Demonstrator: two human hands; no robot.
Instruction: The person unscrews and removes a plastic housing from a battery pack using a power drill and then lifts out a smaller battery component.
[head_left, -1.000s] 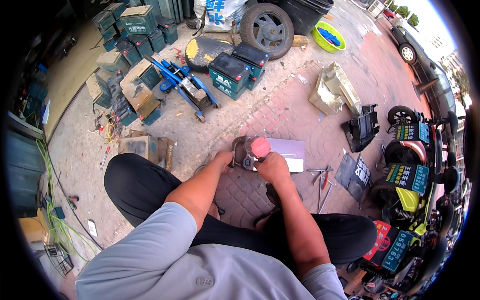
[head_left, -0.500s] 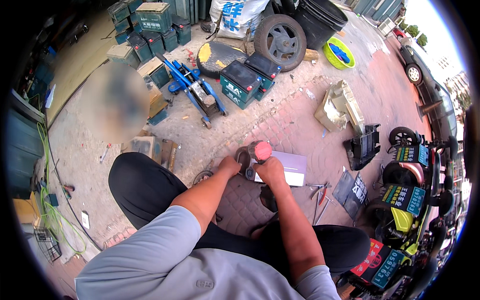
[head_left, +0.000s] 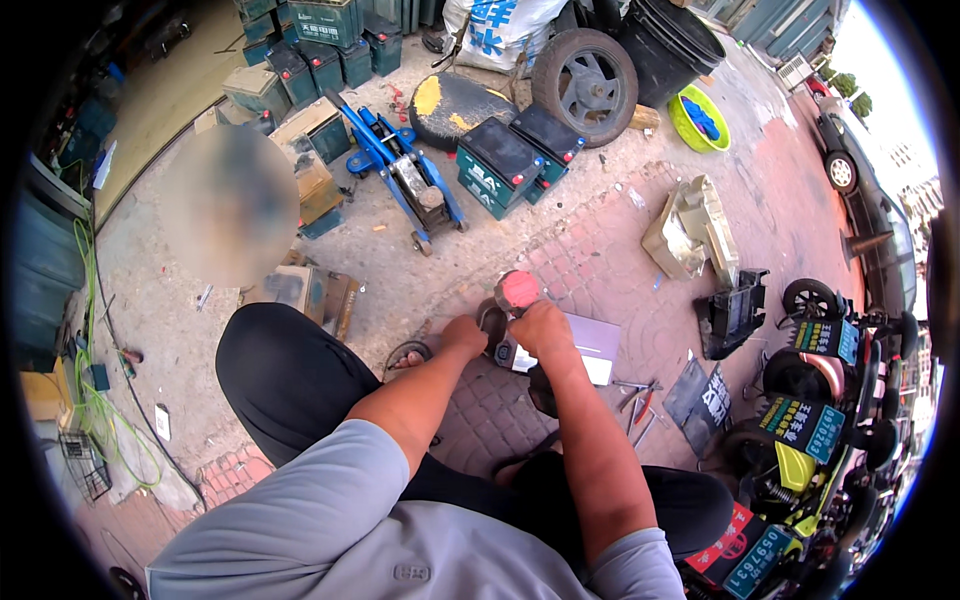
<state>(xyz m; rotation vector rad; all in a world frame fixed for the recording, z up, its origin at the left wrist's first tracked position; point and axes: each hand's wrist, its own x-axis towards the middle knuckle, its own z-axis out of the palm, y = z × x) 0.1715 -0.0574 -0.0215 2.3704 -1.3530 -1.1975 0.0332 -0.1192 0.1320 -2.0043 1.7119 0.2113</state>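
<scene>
Over the brick paving between my knees, my right hand (head_left: 543,330) is wrapped round a power tool with a rounded red end (head_left: 518,289). A dark block (head_left: 541,392) shows below that wrist; whether it belongs to the tool is unclear. My left hand (head_left: 463,338) is closed at the edge of a dark brown, rounded piece (head_left: 491,318), right beside the tool. Its fingertips are hidden, so the exact grip does not show. A flat purple-and-white box (head_left: 598,342) lies just right of and partly behind my right hand.
Pliers and other hand tools (head_left: 640,405) lie right of the box. Farther off stand a blue floor jack (head_left: 405,175), dark green batteries (head_left: 500,175), a wheel (head_left: 585,88) and a beige plastic housing (head_left: 690,225). Parked scooters (head_left: 800,430) line the right side. A blurred patch covers the upper left.
The view has shifted slightly, so the background sits farther right. Both hands stay together at the tool, with the red end a little farther left and nearer.
</scene>
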